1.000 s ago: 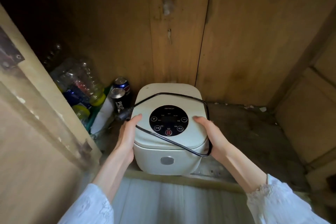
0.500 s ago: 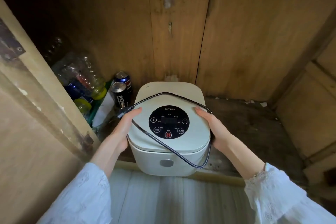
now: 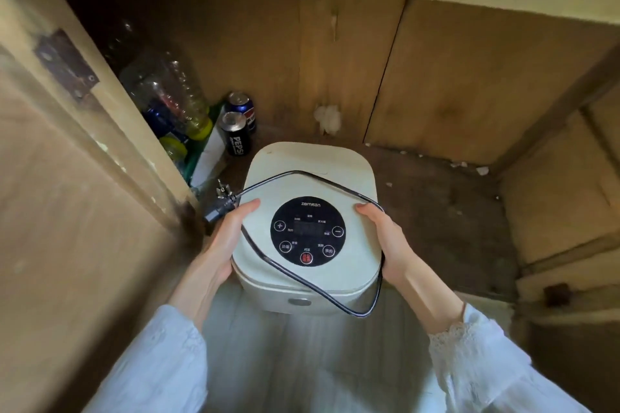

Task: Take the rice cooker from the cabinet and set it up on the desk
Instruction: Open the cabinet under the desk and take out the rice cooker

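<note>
A cream rice cooker [image 3: 302,164] with a round black control panel is held at the mouth of a wooden cabinet [image 3: 469,84], its front half out past the cabinet's floor edge. My left hand [image 3: 228,238] grips its left side and my right hand [image 3: 385,238] grips its right side, thumbs on the lid. A black power cord [image 3: 268,261] loops loosely over the lid and hangs at the front right; its plug [image 3: 219,203] sticks out by my left thumb.
Empty plastic bottles [image 3: 167,94] and two Pepsi cans [image 3: 236,137] crowd the cabinet's left rear corner. The open cabinet door [image 3: 67,178] with a rusty hinge stands close on the left. A wooden frame [image 3: 553,245] borders the right. Debris dots the cabinet floor.
Both hands have drawn the cooker toward me, from inside the cabinet to over its front edge. The view has pulled back and risen, showing the cabinet's top board.
</note>
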A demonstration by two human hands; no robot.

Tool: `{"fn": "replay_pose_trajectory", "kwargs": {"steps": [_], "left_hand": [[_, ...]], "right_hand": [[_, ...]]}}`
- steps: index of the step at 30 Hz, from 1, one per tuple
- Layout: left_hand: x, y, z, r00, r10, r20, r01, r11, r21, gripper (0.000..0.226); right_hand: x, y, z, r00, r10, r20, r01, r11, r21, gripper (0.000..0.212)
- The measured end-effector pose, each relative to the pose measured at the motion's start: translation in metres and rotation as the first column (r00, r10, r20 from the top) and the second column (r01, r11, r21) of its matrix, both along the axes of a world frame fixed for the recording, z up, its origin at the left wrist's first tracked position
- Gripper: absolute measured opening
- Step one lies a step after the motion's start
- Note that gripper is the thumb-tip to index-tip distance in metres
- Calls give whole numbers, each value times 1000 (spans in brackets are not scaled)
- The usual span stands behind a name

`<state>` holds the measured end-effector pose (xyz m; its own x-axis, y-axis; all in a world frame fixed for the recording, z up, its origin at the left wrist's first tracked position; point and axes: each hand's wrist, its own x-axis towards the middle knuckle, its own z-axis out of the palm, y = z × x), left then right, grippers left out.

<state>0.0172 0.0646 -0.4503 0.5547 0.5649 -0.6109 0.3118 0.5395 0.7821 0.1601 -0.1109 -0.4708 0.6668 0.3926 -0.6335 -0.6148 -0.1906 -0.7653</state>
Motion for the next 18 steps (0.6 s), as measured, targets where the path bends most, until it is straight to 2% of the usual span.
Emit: {"fn": "replay_pose_trajectory", "kwargs": {"steps": [6,11,14,17,18], "left_hand": [[-47,-26,76,993,94,-68,-99,992,-79,34],[-90,-50,153,980,124,-152,-147,977,-153,34],[-114,-64,203,968,131,-216,-171,969,-179,36],[-139,-78,249,955,111,-274,-172,963,-208,36],[-147,-85,264,951,112,-288,-177,962,-208,36]], "right_hand": [[-36,-12,78,996,63,-68,-69,994,-80,47],[-83,-35,156,988,57,-140,-77,988,-137,17],[-109,-52,203,981,50,-189,-86,979,-187,19],[-136,-71,245,962,55,-266,-117,968,-220,38],[-144,-76,259,961,52,-273,-118,966,-229,37]]}}
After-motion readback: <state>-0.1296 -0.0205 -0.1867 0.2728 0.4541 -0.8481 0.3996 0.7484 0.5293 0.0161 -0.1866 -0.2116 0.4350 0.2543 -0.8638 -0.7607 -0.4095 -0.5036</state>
